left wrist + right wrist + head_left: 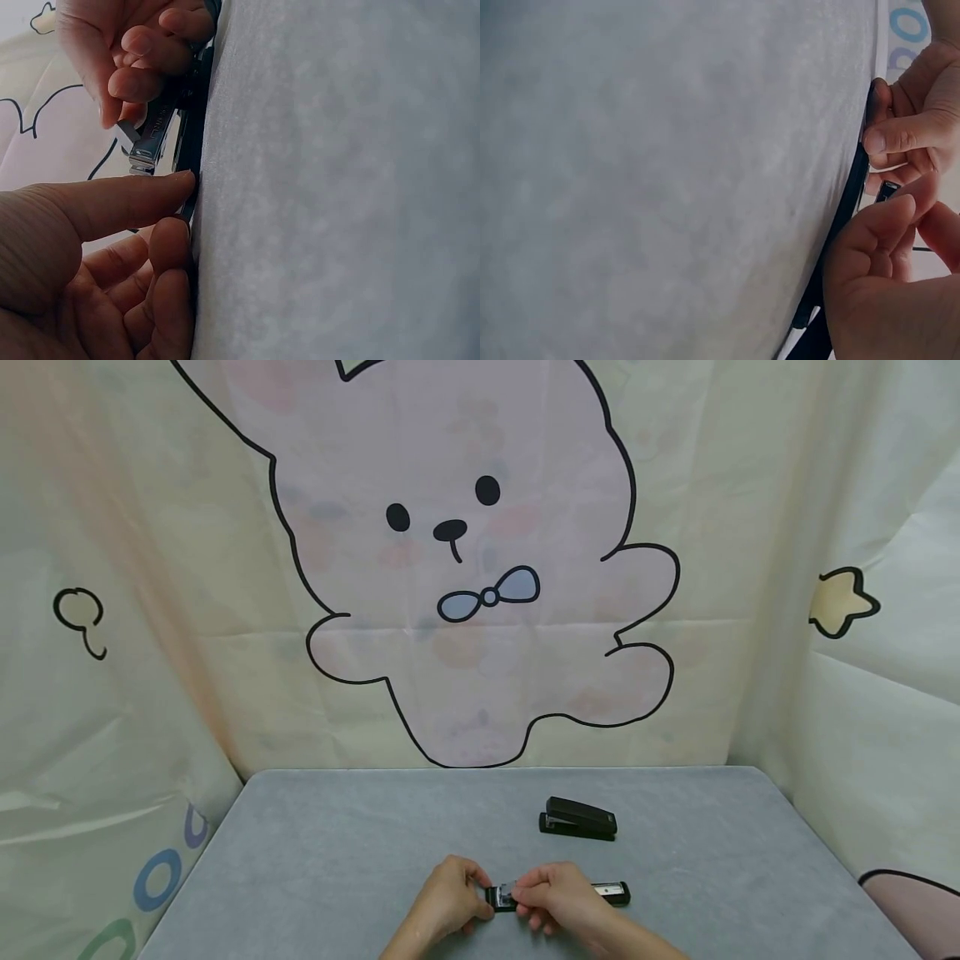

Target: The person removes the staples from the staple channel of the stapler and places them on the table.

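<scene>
An opened black stapler [618, 893] lies lengthwise on the table under both hands. At its left end, my left hand [452, 893] holds the tip between thumb and fingers. My right hand [558, 897] is over the middle and hides part of the body. Its thumb and fingertips pinch a small silver piece like a short strip of staples [127, 135], tilted beside the metal magazine [155, 135]. In the right wrist view, the stapler's dark edge [847, 199] runs along the tabletop below the fingers.
A second black stapler [577, 818], closed, sits farther back, slightly right of the hands. The table [337, 843] has a grey cloth cover. Behind it hangs a curtain [465, 693] with a cartoon figure, and cloth also hangs at both sides.
</scene>
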A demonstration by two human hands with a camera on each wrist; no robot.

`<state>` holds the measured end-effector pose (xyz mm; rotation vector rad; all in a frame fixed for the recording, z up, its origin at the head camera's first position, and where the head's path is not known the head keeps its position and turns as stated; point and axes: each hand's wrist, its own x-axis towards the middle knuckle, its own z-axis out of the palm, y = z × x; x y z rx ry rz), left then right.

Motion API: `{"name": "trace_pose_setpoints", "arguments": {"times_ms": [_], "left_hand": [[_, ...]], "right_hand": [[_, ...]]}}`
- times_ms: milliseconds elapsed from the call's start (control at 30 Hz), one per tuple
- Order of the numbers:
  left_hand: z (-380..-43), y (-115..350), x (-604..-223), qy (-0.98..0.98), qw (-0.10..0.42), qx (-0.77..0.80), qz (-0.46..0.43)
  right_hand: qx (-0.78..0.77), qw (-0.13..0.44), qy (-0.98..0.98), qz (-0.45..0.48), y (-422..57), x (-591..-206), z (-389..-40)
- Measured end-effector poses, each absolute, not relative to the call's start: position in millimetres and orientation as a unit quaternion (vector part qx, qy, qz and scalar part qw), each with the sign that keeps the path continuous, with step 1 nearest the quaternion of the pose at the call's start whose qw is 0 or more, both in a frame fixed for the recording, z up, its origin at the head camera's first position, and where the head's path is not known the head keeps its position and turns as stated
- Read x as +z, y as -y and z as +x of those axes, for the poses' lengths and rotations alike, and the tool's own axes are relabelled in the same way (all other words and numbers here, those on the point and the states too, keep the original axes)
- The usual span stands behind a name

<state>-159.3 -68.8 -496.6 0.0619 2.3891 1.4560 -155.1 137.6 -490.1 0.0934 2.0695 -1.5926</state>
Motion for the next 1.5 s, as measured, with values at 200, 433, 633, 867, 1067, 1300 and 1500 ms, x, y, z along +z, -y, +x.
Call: {"name": "trace_pose_setpoints", "arguments": {"times_ms": [200, 433, 633, 867, 1067, 1300, 1500], "left_hand": [[-159.9, 69.3, -496.8, -0.84, 0.179, 0.513, 0.016], [-158.4, 69.1, -498.9, -0.84, 0.154, 0.519, 0.035], [-158.2, 68.3, -499.0, -0.841, 0.158, 0.516, 0.03], [-160.3, 68.9, -498.7, -0.845, 0.17, 0.506, 0.02], [-160.2, 67.8, -498.9, -0.847, 0.166, 0.504, 0.023], [-161.4, 68.0, -498.4, -0.846, 0.17, 0.505, 0.024], [-161.8, 67.2, -497.2, -0.844, 0.179, 0.505, 0.017]], "right_hand": [[-0.585, 0.255, -0.768, 0.042, -136.4, -491.7, -155.9], [-0.59, 0.243, -0.769, 0.036, -142.4, -487.6, -154.6], [-0.601, 0.233, -0.763, 0.057, -151.1, -480.6, -155.3], [-0.612, 0.22, -0.756, 0.076, -158.3, -474.8, -153.9], [-0.618, 0.216, -0.752, 0.078, -166.1, -471.1, -149.0], [-0.644, 0.207, -0.735, 0.059, -180.8, -471.2, -145.6], [-0.654, 0.213, -0.722, 0.073, -198.9, -468.9, -146.0]]}}
